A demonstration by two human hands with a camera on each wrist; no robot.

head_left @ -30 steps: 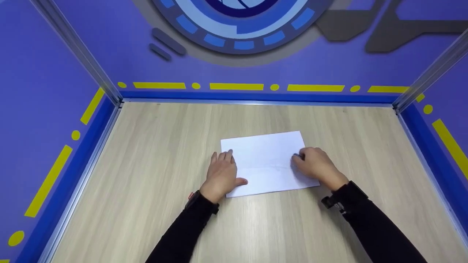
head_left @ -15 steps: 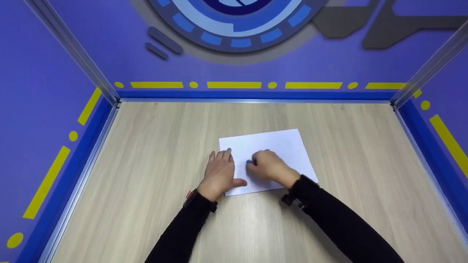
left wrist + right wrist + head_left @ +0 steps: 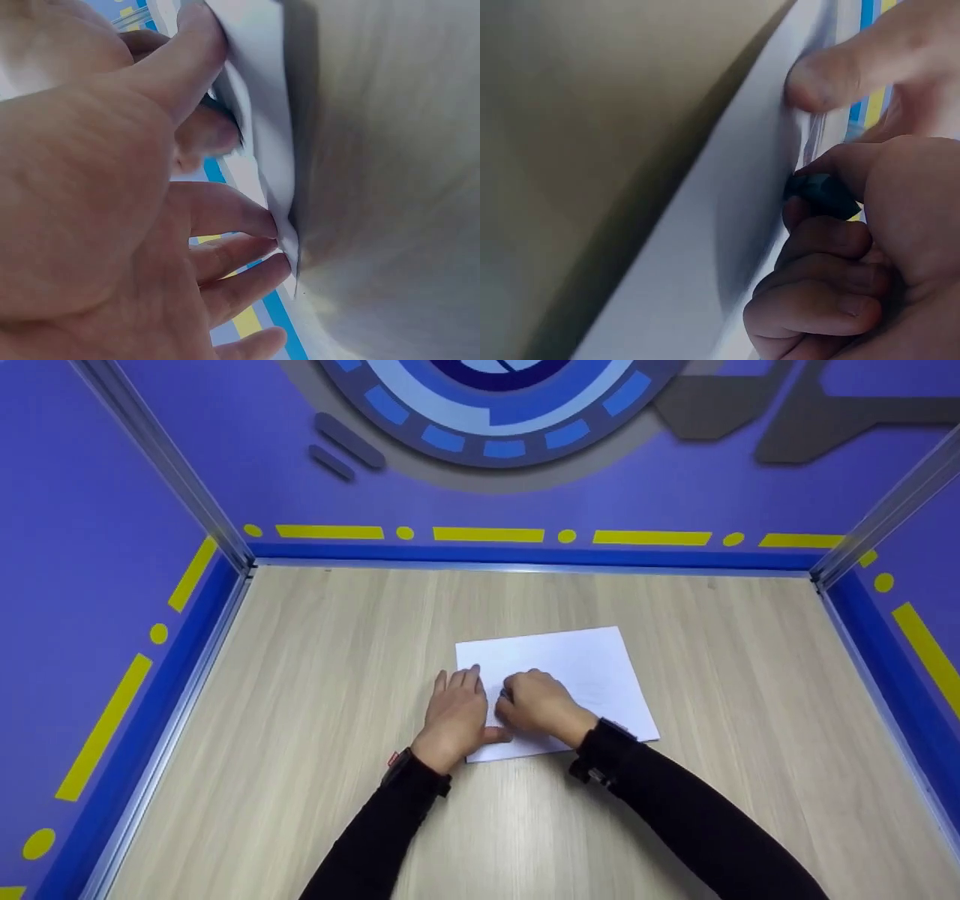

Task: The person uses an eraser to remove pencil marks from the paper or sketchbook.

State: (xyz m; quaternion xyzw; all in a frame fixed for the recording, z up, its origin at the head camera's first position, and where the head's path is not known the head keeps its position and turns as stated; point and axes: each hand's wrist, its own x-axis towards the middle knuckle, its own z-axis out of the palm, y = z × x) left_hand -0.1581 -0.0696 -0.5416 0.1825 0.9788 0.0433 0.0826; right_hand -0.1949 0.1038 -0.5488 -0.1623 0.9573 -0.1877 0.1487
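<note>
A white sheet of paper (image 3: 566, 655) lies slightly turned on the wooden table, with faint lines near its middle. My left hand (image 3: 456, 718) rests on its left edge, fingers spread and fairly straight, thumb on the lower left part. My right hand (image 3: 538, 703) is just right of the left thumb, over the paper. Between thumb and curled fingers it pinches a small dark blue-green block (image 3: 826, 195), held against the sheet in the right wrist view. The kind of block is unclear, as the fingers cover much of it. In the left wrist view the paper's near edge (image 3: 274, 112) bends up a little off the table.
The wooden table (image 3: 337, 660) reaches to metal rails (image 3: 525, 568) at the foot of the walls. Blue-purple panels with yellow dashes (image 3: 487, 535) stand at the back and on both sides. Black sleeves cover both forearms.
My right hand has swept left across the paper with the block, from the sheet's right side to near the left thumb. The left hand has stayed in place on the sheet.
</note>
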